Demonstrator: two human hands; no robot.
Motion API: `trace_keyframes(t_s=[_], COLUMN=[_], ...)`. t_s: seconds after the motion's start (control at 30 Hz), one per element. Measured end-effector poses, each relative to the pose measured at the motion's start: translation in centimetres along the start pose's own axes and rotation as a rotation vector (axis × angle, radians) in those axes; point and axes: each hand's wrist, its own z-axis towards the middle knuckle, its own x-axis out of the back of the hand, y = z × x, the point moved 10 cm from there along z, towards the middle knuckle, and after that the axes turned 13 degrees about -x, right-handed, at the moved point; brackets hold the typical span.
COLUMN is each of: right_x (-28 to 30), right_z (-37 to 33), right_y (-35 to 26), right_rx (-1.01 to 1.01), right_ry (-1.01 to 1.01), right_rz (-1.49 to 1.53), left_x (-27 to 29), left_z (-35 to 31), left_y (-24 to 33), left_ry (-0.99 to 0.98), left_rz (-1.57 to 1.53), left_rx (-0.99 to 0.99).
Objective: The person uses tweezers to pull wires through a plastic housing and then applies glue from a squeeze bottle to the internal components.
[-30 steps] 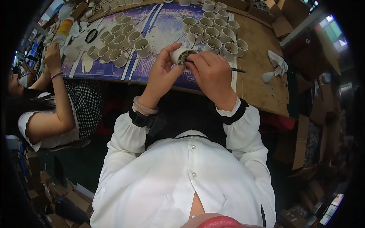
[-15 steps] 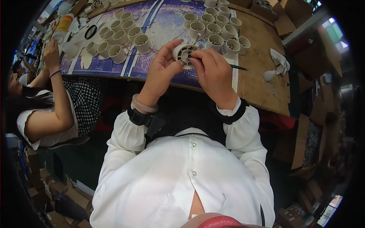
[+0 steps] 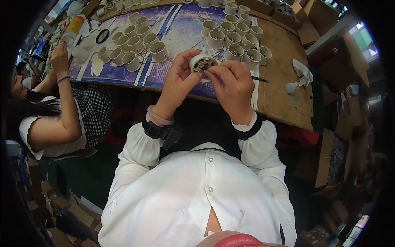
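Over the near edge of the table, my left hand (image 3: pixel 180 76) is closed round a cream-coloured round plastic housing (image 3: pixel 198 60), thumb at its lower rim. The housing's ribbed inside, with small dark parts at its centre, is tilted toward me. My right hand (image 3: pixel 232 80) is closed in a pinch at the housing's open face. Whatever sits between those fingertips is too small to make out. Beyond my hands, similar cream cups (image 3: pixel 215 40) with small metal parts inside stand in a group at the right. Another group of cream cups (image 3: pixel 131 61), with thin wires, stands at the left.
A green stick-like tool (image 3: pixel 259 79) lies right of my right hand. Farther right are a crumpled white cloth (image 3: pixel 303 74) and a small white bottle-like piece (image 3: pixel 291 87). A black ring (image 3: pixel 102 36) lies at the left. A co-worker (image 3: pixel 61 111) sits at my left; cardboard boxes (image 3: pixel 326 158) stand at the right.
The view has shifted slightly, so the table appears a little lower. The housing has turned a bit in my left hand, and my right fingertips have moved slightly down across its face.
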Motion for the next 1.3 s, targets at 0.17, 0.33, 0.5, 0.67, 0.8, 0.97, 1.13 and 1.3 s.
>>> trace_keyframes(t_s=[0.17,0.33,0.5,0.67,0.8,0.97,1.13,1.3], right_x=[-0.3,-0.1,0.0,-0.2,-1.0,-4.9,-6.1,-6.2], right_z=[-0.2,-0.5,-1.2,-1.6,-1.8,-4.5,-5.6,-6.1], right_y=[0.2,-0.3,-0.6,-0.4,1.2,7.2,9.4,10.0], right_rx=[0.015,0.045,0.067,0.040,-0.074,-0.677,-1.072,-1.089], right_ry=[-0.019,-0.017,-0.070,-0.158,-0.264,-0.491,-0.567,-0.639], right_rz=[0.026,0.034,0.035,0.015,0.121,0.838,1.307,1.159], left_x=[0.1,0.4,0.6,0.3,0.6,-0.4,-3.4,-5.3], left_z=[0.1,-0.1,-0.7,-1.1,-0.6,0.3,0.2,-0.4], left_y=[-0.5,-0.9,-1.0,-1.1,-0.3,3.4,6.0,4.6], left_ry=[0.004,-0.014,-0.071,-0.086,-0.051,-0.066,-0.213,-0.421], left_rz=[0.024,0.014,0.025,0.034,0.261,0.834,1.046,1.109], left_rx=[0.042,0.048,0.009,0.050,0.063,-0.315,-0.661,-0.679])
